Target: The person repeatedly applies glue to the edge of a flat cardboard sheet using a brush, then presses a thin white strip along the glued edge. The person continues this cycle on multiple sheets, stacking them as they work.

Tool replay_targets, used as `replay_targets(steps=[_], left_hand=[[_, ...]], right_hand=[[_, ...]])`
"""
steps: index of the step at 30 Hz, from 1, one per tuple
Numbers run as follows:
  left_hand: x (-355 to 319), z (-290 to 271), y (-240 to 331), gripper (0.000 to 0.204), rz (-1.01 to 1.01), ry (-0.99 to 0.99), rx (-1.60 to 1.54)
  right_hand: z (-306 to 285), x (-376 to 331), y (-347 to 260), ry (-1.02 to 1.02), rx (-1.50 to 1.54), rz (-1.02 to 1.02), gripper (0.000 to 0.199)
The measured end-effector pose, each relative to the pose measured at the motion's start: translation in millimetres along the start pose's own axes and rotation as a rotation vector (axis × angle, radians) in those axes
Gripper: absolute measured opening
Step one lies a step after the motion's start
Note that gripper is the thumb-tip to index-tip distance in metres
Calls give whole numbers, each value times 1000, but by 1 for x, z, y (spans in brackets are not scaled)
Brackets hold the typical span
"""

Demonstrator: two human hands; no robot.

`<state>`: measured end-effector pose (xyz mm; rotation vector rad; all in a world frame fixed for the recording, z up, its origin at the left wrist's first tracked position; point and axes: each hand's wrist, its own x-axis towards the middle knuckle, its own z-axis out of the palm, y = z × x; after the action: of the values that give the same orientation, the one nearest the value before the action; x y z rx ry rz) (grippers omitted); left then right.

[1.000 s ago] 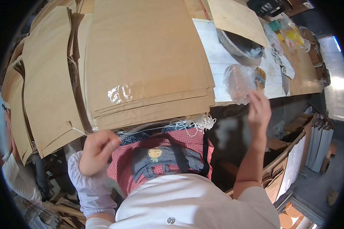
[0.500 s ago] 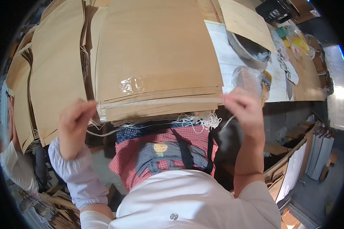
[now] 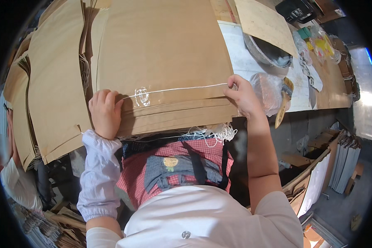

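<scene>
A white string (image 3: pixel 177 88) runs taut across the top sheet of a stack of brown paper (image 3: pixel 165 49), near its front edge. My left hand (image 3: pixel 106 113) pinches the string's left end at the stack's left side. At the right edge, my right hand (image 3: pixel 242 94) grips the other end between thumb and curled fingers. Just behind the string, a wet, shiny patch (image 3: pixel 142 96) glistens on the paper. Below the stack's fanned front edges hangs a tangle of white strings (image 3: pixel 223 133).
More brown paper stacks (image 3: pixel 56 78) lie to the left. On the right are a brush (image 3: pixel 284 101), a clear plastic bag (image 3: pixel 266 93) and a round basin (image 3: pixel 264 56) partly under a board (image 3: pixel 266 25). Another person's arm (image 3: pixel 13 140) shows at far left.
Both hands have moved forward and closer together, bringing the string from the front edge onto the top sheet, over the shiny patch. The string now lies slightly slanted.
</scene>
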<state>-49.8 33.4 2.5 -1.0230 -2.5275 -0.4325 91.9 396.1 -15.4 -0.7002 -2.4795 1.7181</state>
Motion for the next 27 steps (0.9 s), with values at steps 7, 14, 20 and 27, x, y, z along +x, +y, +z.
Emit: replay_targets(steps=[7, 14, 20, 27], left_hand=[[-10, 9, 4, 26, -49, -75, -285], [11, -12, -16, 30, 52, -445, -558], [11, 11, -33, 18, -344, -377, -480], [8, 14, 3, 20, -493, -279, 39]], right_hand=[[22, -6, -9, 288, -382, -103, 27], [29, -3, -12, 80, -641, -802, 21], [39, 18, -21, 94, -268, -178, 12], [76, 10, -21, 487, -989, -408, 42]])
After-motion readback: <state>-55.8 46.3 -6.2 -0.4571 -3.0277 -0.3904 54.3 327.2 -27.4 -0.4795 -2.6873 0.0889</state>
